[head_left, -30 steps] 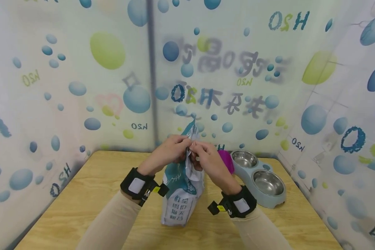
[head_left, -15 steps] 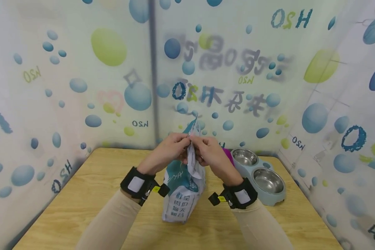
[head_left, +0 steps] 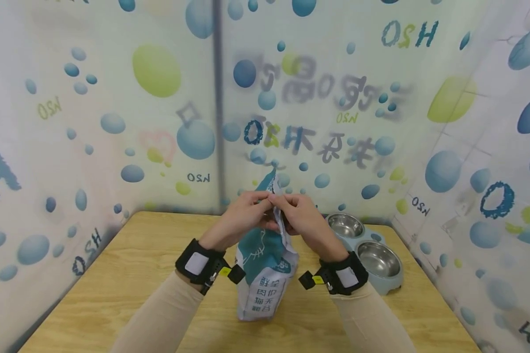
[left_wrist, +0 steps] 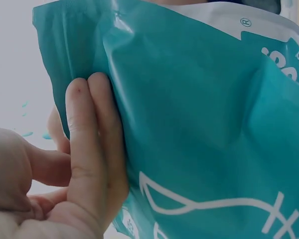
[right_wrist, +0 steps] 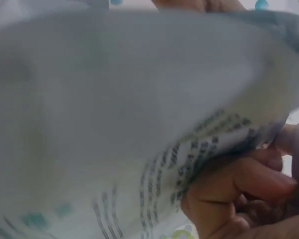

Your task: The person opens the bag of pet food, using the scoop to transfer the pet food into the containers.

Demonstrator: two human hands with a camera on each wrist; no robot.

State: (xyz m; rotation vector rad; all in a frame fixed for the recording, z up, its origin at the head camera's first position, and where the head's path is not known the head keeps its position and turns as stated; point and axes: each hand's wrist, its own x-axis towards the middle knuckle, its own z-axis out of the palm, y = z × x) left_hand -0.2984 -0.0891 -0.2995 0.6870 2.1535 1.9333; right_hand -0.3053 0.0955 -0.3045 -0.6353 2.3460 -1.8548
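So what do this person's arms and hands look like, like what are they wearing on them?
Beige sleeves cover both forearms. Each wrist wears a black band with a pale rectangular patch, plus a small black block beside a yellow tag. The left hand and right hand are gloveless.

I wore close-fitting, lightly creased beige sleeves (head_left: 161, 314), my fingers (left_wrist: 83, 149) bare. Around each wrist I had a wide black band (head_left: 211, 268) with a pale rectangular patch (head_left: 196, 263), a yellow tag (head_left: 225, 271) and a small black block (head_left: 236, 274).
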